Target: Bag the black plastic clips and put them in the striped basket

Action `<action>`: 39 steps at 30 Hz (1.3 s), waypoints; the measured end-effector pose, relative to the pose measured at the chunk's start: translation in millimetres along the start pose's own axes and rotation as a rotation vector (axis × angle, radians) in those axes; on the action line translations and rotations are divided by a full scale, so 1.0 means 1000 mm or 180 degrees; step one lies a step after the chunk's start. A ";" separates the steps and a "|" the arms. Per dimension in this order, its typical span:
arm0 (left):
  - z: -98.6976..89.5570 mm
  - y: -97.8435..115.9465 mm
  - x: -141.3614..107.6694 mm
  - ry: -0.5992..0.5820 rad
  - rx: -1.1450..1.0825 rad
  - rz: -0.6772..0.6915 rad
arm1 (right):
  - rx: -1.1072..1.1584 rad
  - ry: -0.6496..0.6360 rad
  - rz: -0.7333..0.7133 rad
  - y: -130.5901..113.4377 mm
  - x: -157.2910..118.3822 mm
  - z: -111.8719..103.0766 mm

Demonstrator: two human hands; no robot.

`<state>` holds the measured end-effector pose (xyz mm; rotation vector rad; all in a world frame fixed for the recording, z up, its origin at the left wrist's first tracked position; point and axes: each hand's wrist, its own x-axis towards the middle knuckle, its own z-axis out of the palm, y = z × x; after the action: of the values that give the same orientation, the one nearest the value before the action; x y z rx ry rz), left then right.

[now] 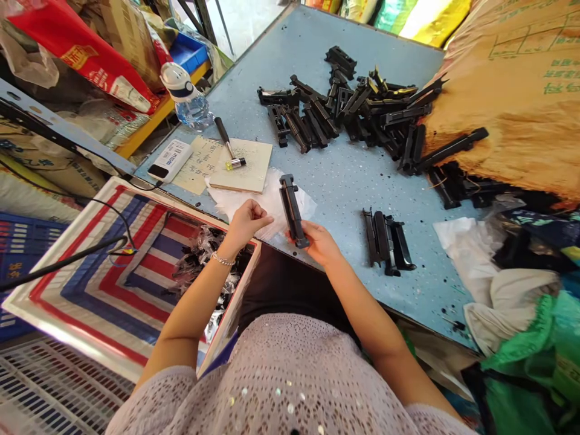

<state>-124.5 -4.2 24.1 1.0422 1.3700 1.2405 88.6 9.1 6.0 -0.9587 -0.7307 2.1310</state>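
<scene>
My right hand (319,243) grips the lower end of a long black plastic part (292,208), with its thumb and fingers around it. The part stands nearly upright above the table's front edge. My left hand (247,225), with a beaded bracelet at the wrist, is to the left of it and apart from it. Its fingers are curled in toward the thumb, and anything between them is too small to make out. Behind both hands lies a white plastic sheet (272,192). To the right, a small group of similar black parts (387,241) lies side by side.
A large pile of black parts (357,109) covers the back of the blue table (335,175). A hammer (229,145) rests on a board (254,160), near a white device (171,160) and a water bottle (190,103). A striped-lined box (136,266) stands left; a brown sack (512,90) leans right.
</scene>
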 end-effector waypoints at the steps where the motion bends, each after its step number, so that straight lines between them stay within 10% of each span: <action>1: 0.000 -0.001 0.000 -0.0027 -0.0065 -0.0029 | 0.0015 0.0024 0.0022 -0.001 -0.004 -0.004; 8: 0.017 -0.007 -0.004 -0.0394 -0.0006 0.0116 | 0.0033 -0.0191 0.0041 0.000 -0.014 -0.006; 16: 0.000 -0.004 -0.008 -0.0253 0.2610 0.1316 | -0.0280 0.0327 -0.0213 -0.012 -0.048 -0.029; 23: 0.028 -0.002 -0.036 -0.0687 0.2357 0.1765 | -0.0026 -0.0248 0.0897 0.004 -0.062 -0.035; 29: 0.046 -0.004 -0.081 -0.1955 0.2110 0.2224 | -0.1421 0.0621 -0.0525 0.016 -0.053 -0.009; 35: -0.014 0.055 -0.126 -0.1887 0.2402 0.1764 | -0.2545 -0.0738 -0.0578 -0.017 -0.098 -0.004; 39: -0.082 0.032 -0.115 -0.2423 0.2869 0.0381 | -0.4469 0.1614 -0.1006 -0.070 -0.111 -0.064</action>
<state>-188.5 -126.2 68.6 1.9710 1.2289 0.1460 218.9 -20.1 65.1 -1.7678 -1.9589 0.7858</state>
